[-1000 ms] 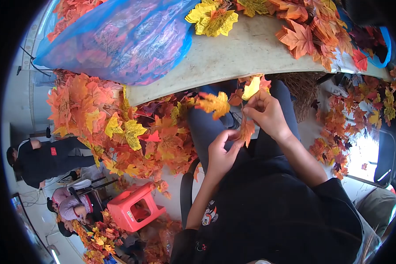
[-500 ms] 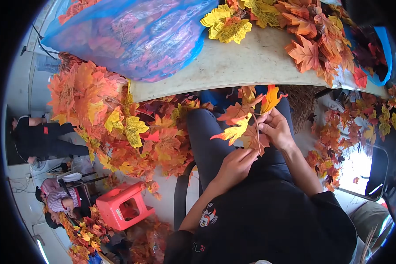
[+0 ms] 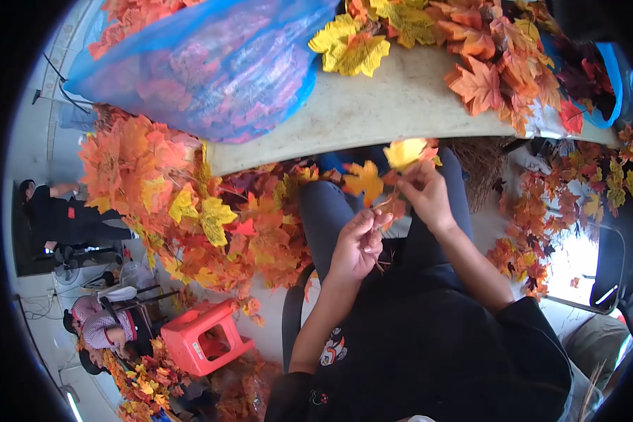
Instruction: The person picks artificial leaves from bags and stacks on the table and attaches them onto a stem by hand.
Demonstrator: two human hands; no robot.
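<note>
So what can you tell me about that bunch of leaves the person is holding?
The leaf sprig is a small fake-looking cluster of maple-shaped leaves, orange and yellow, on a thin brown stem. It is held above the lap, just below the table edge. The right hand pinches its top; the left hand touches the stem lower down.

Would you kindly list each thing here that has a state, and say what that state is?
Leaf sprig: held up over the lap, pinched at both ends.
Right hand: shut on the sprig's top.
Left hand: fingertips pinching the sprig's stem.
Blue bag: full of leaves, lying on the table.
Table: leaves heaped at its far edge.
Red stool: upright on the floor.
</note>
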